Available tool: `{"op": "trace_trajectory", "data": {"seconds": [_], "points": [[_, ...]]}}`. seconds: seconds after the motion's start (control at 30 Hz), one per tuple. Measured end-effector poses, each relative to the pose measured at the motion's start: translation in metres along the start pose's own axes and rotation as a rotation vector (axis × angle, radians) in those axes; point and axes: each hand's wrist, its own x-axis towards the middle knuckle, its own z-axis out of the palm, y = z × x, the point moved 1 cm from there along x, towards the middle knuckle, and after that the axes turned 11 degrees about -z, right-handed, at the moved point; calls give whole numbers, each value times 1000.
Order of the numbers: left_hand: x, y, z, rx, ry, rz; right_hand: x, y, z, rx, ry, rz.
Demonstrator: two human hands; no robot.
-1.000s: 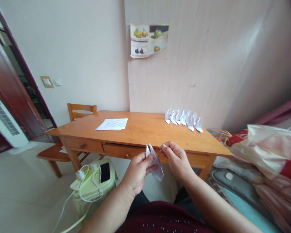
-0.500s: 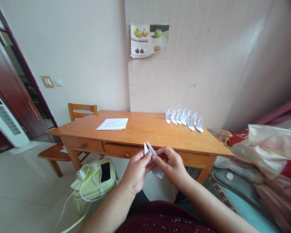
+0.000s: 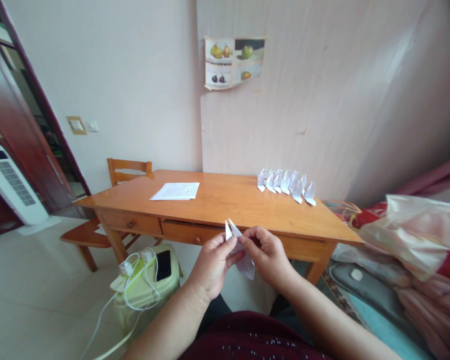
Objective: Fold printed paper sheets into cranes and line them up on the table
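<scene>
A folded white paper [image 3: 246, 265] with two narrow points sticking up is held in front of the table's near edge. My left hand [image 3: 213, 262] pinches it from the left between thumb and fingers. From the right, my right hand [image 3: 267, 254] grips it too, thumb on the paper and fingers curled. Several folded paper pieces [image 3: 285, 182] stand grouped at the back right of the wooden table [image 3: 225, 200]. A stack of printed sheets [image 3: 175, 191] lies flat on the table's left part.
A green box [image 3: 168, 287] with a power strip, white cables and a dark phone stands at lower left. A wooden chair [image 3: 86, 235] is behind it. Plastic bags [image 3: 416, 230] and cloth pile up at right.
The view has shifted slightly. My right thumb has moved a little apart from my left thumb, and more of the paper shows between them.
</scene>
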Motion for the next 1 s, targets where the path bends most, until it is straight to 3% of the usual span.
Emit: {"op": "trace_trajectory", "data": {"seconds": [1.0], "points": [[0,-1,1,54,54,59,2,2,2,158,-23,57]]}}
